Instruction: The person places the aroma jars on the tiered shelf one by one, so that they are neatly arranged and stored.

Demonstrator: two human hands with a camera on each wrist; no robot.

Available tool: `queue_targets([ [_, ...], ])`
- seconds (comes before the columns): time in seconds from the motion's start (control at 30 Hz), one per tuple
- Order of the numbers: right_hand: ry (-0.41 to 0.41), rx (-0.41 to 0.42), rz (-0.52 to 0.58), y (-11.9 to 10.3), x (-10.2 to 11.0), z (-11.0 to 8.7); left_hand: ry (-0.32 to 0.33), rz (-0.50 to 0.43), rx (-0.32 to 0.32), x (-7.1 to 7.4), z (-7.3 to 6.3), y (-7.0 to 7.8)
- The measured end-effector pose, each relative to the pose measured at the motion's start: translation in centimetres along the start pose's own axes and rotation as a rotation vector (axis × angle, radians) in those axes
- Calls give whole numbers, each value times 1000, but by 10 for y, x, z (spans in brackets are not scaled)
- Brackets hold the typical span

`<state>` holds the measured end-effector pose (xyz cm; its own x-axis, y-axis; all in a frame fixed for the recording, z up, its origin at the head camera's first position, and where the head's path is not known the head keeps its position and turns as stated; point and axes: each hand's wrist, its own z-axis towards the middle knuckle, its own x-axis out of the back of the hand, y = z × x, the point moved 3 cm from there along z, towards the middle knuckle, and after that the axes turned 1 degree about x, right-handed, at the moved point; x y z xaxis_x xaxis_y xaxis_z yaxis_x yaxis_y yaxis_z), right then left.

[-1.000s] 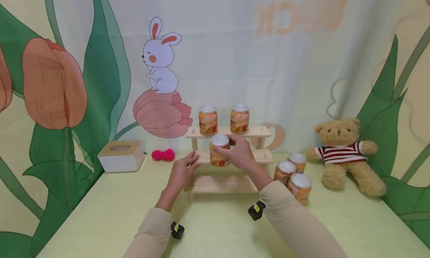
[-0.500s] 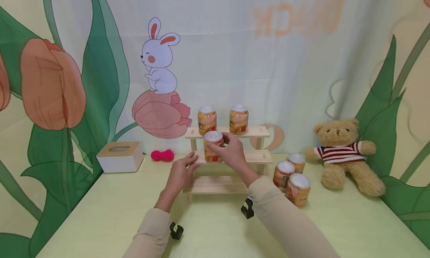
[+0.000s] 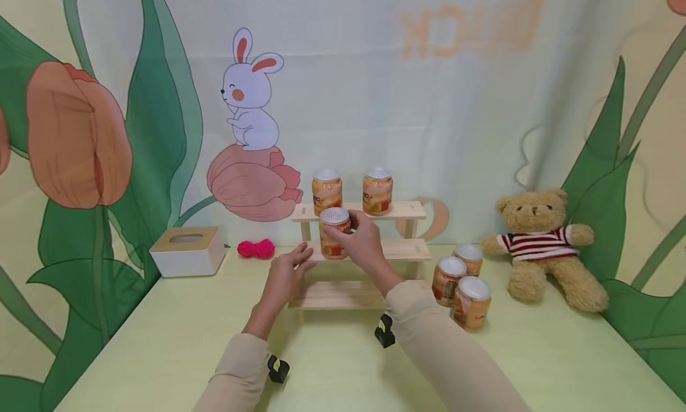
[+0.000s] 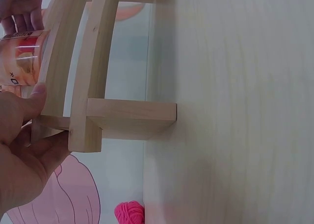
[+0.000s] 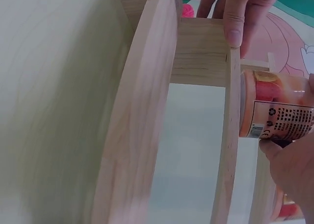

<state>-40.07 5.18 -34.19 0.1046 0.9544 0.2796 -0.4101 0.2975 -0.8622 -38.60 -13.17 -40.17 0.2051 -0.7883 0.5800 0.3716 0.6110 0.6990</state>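
Note:
My right hand (image 3: 365,243) grips a canned-fruit jar (image 3: 333,239) with an orange label and white lid, thumb on one side and fingers on the other. The jar stands upright over the left part of the middle step of a three-tier wooden shelf (image 3: 402,250). In the right wrist view its base is right at the board. My left hand (image 3: 286,274) pinches the left end of that step, its thumb (image 4: 37,99) on the upper side and fingers beneath. Two similar jars, a left one (image 3: 326,193) and a right one (image 3: 377,192), stand on the top step.
Three more jars (image 3: 471,305) stand grouped on the table right of the shelf. A teddy bear (image 3: 541,245) in a striped shirt sits at the back right. At the back left are a tissue box (image 3: 187,254) and a pink yarn bundle (image 3: 255,249).
My right hand has carried the jar leftward along the middle step, toward my left hand. The left hand keeps its place on the shelf. The view has shifted slightly.

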Motion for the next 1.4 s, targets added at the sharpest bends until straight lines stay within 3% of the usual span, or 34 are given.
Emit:
queue_targets([
  [0.13, -3, -40, 96, 11, 7, -3, -4, -17, 8, -2, 0, -1],
  [0.27, 22, -23, 207, 20, 23, -10, 7, -48, -11, -4, 2, 1],
  [0.5, -5, 31, 245, 23, 51, -36, 8, -50, -13, -4, -2, 1],
  [0.73, -18, 139, 218, 14, 81, -49, 16, -37, -24, 0, -1, 0],
  [1.1, -43, 177, 121, 1, 149, -62, -3, -49, 10, 0, 0, -3],
  [1.27, -62, 217, 3, 0, 172, -67, -6, -47, 6, 2, 2, -3],
  [1.4, -76, 185, -137, 10, 194, -72, -3, -39, -4, 2, 0, -2],
])
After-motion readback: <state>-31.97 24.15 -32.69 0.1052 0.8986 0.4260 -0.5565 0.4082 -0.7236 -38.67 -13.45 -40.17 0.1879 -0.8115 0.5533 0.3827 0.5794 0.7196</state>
